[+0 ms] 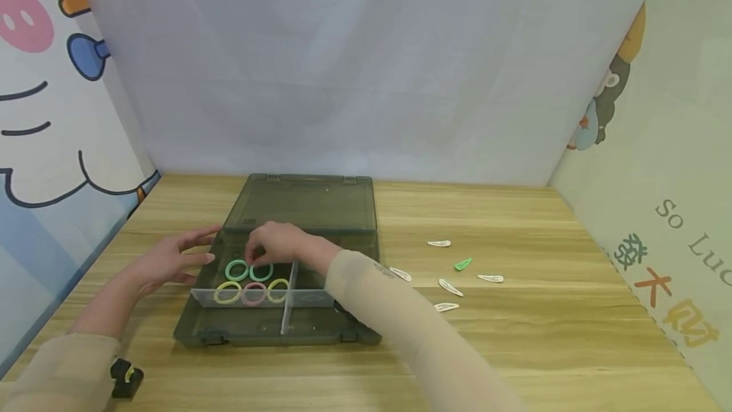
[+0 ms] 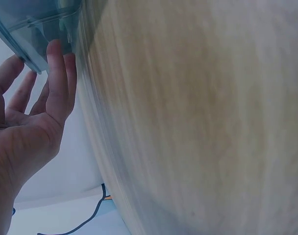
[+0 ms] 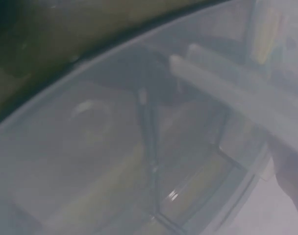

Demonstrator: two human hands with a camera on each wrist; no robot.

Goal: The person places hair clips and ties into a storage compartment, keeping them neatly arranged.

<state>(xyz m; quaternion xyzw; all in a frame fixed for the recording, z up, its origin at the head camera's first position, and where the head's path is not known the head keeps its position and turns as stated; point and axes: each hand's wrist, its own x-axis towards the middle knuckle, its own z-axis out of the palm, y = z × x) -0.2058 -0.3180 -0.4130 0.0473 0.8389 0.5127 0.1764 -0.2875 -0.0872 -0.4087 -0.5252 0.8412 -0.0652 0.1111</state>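
A dark translucent divider box (image 1: 257, 339) lies with its lid (image 1: 309, 202) folded back. In its left rear compartment, my right hand (image 1: 278, 243) pinches a green hair tie (image 1: 261, 280) at its rear edge. Beside that lies another green hair tie (image 1: 227, 271). A yellow hair tie (image 1: 227, 302), a pink hair tie (image 1: 253, 304) and a second yellow hair tie (image 1: 278, 281) line the front. My left hand (image 1: 166, 262) rests its spread, fairly straight fingers at the box's left side; the left wrist view shows fingertips (image 2: 55, 46) against a corner. The right wrist view is blurred.
To the right of the box lie several white snap hair clips (image 1: 450, 287) and a green one (image 1: 463, 264). A small black object (image 1: 126, 379) sits by the left sleeve. Clear dividers (image 1: 289, 297) split the box. A white cloth (image 1: 354, 81) hangs behind the table.
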